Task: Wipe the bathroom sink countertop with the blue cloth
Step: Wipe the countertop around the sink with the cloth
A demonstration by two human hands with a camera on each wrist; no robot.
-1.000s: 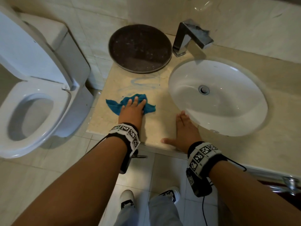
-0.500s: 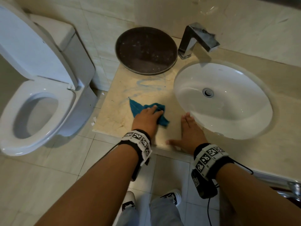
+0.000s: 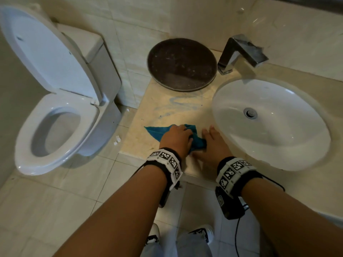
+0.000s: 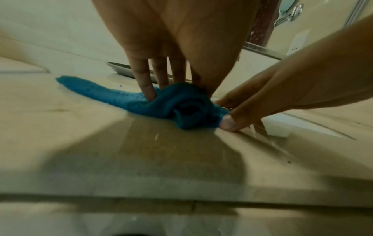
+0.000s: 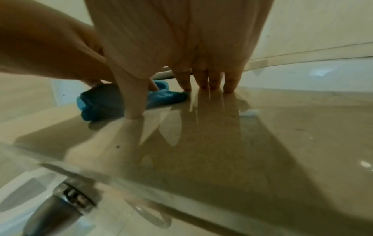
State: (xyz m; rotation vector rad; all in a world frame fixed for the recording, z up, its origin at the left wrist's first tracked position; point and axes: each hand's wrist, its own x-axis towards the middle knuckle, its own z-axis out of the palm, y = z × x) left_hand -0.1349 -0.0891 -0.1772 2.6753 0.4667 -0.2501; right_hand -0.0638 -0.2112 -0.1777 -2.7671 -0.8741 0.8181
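The blue cloth [image 3: 155, 131] lies bunched on the beige countertop [image 3: 148, 119], left of the sink and near the front edge. My left hand [image 3: 176, 138] sits on top of it, fingers curled down into the wad [image 4: 189, 110] and thumb against it. One corner of the cloth trails out to the left. My right hand [image 3: 213, 143] rests flat on the counter just right of the cloth, fingers [image 5: 203, 79] straight and fingertips on the stone, its thumb touching the cloth's edge. Faint blue streaks [image 3: 181, 104] mark the counter behind the cloth.
The white oval sink basin [image 3: 232, 138] is set in the counter at the right, with a chrome faucet [image 3: 239, 52] behind it. A dark round tray [image 3: 181, 65] leans at the back wall. A toilet [image 3: 55, 112] with raised lid stands left of the counter.
My left hand has slid the cloth rightward along the front of the counter until it meets my right hand. The cloth has bunched up, and the left fingers have gone from flat to curled.
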